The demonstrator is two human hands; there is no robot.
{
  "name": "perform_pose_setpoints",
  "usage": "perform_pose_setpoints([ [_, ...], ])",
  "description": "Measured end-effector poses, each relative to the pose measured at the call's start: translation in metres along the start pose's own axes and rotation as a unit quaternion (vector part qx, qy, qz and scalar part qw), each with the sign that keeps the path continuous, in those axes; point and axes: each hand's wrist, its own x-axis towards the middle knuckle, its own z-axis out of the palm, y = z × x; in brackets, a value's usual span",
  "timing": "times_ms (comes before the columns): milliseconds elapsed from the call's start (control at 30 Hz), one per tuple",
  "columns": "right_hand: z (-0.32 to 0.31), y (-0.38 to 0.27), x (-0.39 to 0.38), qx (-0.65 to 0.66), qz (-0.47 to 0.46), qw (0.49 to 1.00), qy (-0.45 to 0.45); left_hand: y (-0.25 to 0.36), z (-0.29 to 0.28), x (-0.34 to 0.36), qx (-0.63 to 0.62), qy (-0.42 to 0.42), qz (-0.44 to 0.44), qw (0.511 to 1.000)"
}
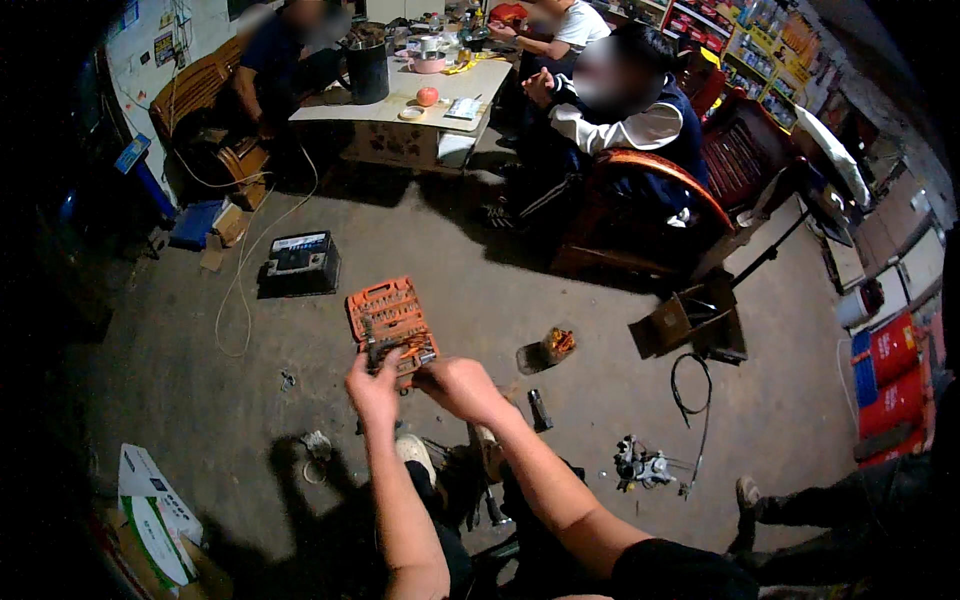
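Note:
My left hand [372,390] is raised, thumb and fingers around a small dark object I cannot make out, in front of an open orange socket-set case [385,300] on the floor. My right hand [460,385] is beside it at the case's near right corner, fingers curled and pointing left; what they hold is hidden. Beyond the case at the left sits a black battery [298,262]. To the right are a container of orange bits [558,342], a dark cylindrical part [539,410] and a metal assembly [642,462]. My shoes [415,455] show below my hands.
Several people [625,120] sit around a cluttered low table [330,118]. An open cardboard box [680,325] and a cable [690,400] lie at right. Red containers [885,390] line the right edge, near another person's leg [800,510]. A white box [150,480] is lower left.

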Motion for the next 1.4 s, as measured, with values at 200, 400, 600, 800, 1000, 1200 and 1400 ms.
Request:
perform_pose_setpoints([
  [200, 0.008, -0.017, 0.001, 0.037, 0.026, 0.997, 0.067, 0.011, 0.025, -0.011, 0.175, 0.029, 0.047, 0.983],
  [400, 0.01, -0.021, 0.007, 0.169, 0.014, 0.979, 0.112, 0.009, 0.022, -0.01, 0.12, 0.04, 0.097, 0.987],
  [600, 0.025, -0.014, 0.002, 0.337, 0.046, 0.932, 0.127, 0.018, 0.021, -0.009, 0.151, 0.031, 0.057, 0.986],
  [800, -0.01, 0.001, 0.005, 0.43, 0.099, 0.897, -0.008, 0.017, 0.011, -0.002, 0.258, 0.079, 0.159, 0.95],
  [1000, -0.009, 0.03, 0.014, 0.413, 0.211, 0.882, 0.084, -0.004, 0.005, 0.008, 0.019, 0.113, 0.053, 0.992],
  [1200, -0.022, -0.002, -0.004, 0.379, 0.134, 0.903, -0.15, 0.001, -0.001, 0.007, -0.018, 0.136, -0.048, 0.989],
  [1400, -0.013, -0.014, 0.005, 0.473, 0.123, 0.869, -0.075, -0.009, 0.002, 0.006, 0.034, 0.183, 0.041, 0.982],
])
